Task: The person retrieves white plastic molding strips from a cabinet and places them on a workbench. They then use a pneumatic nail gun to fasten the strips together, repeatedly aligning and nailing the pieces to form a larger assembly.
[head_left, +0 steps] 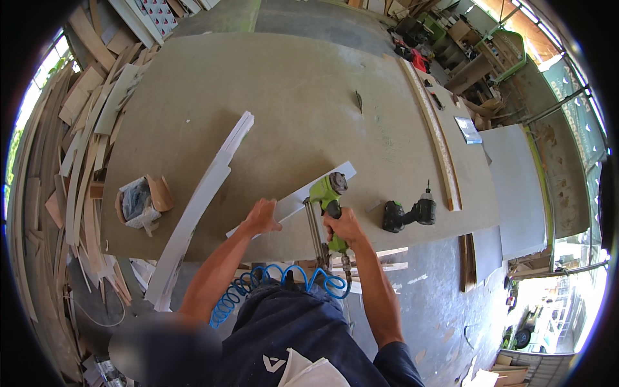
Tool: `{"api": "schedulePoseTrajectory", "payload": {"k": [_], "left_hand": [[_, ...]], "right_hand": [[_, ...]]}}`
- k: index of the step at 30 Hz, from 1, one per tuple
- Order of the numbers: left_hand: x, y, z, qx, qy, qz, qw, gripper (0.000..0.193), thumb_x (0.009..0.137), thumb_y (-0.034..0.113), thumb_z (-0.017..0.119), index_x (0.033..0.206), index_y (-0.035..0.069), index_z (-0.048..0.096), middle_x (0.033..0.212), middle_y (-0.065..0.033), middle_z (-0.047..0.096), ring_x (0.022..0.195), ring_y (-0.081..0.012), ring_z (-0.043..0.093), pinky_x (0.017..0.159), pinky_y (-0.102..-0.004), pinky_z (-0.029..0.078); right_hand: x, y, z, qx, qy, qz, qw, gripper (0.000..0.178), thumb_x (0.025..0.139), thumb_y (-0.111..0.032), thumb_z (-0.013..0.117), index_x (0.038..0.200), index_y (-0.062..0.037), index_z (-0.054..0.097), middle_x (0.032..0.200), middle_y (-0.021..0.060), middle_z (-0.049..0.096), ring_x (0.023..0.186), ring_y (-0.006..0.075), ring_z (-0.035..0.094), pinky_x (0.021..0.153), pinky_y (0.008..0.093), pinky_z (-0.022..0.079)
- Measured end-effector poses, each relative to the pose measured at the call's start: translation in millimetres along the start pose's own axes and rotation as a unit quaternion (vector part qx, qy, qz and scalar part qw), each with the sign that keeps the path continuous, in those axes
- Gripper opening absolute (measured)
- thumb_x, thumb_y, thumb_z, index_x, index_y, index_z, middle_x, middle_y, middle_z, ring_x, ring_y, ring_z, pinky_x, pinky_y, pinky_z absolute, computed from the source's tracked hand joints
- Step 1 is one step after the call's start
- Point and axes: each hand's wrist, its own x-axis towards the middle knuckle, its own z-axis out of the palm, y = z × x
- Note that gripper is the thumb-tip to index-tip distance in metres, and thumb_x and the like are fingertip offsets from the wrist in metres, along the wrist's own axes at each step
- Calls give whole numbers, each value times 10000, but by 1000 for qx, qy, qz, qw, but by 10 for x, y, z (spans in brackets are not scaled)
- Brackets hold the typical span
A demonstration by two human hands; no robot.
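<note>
My right hand [345,226] is wrapped round the handle of a green and black pneumatic nail gun [329,187]. The gun stands over a narrow white strip [296,202], close to its right end; I cannot tell whether its nose touches. A coiled blue air hose [240,295] runs in front of my waist, near the fitting at the bottom of the gun's handle. Further left along the same strip, my left hand [262,217] grips it from above, thumb on the near side. The strip lies slantwise near the front edge of a large brown worktable [290,97].
Left of my hands, a bundle of long white strips [201,200] overhangs the table's front edge. A small open carton [137,205] sits beyond it. To the right lie a black cordless drill [420,211] and a long wooden batten [433,135]. Stacked timber [84,148] lines the left.
</note>
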Motion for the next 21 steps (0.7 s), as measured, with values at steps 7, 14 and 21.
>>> {"api": "schedulePoseTrajectory", "payload": {"k": [7,14,21], "left_hand": [[-553,-251,-122,-2,3,-26,1000,682,597,291,850,1154,-16,603,1078,-276,657,1071,-447,617,926,-510,509],[-1349,-595,-347,-56,10,-55,997,548,617,271,803,1063,2,630,982,-264,667,1019,-449,625,895,-495,507],[-1213,-473,-188,-92,54,-51,993,546,641,243,757,1095,-27,617,1049,-269,658,1033,-463,590,927,-493,475]], "right_hand": [[-289,173,-166,85,58,42,994,288,830,-31,651,1093,88,643,659,72,574,497,181,582,490,354,557],[-361,449,-390,139,104,44,984,359,832,-37,647,1156,108,599,649,73,570,475,185,576,508,368,564],[-358,297,-286,134,86,31,987,343,834,-40,644,1142,105,608,653,71,568,478,185,574,510,362,559]]}}
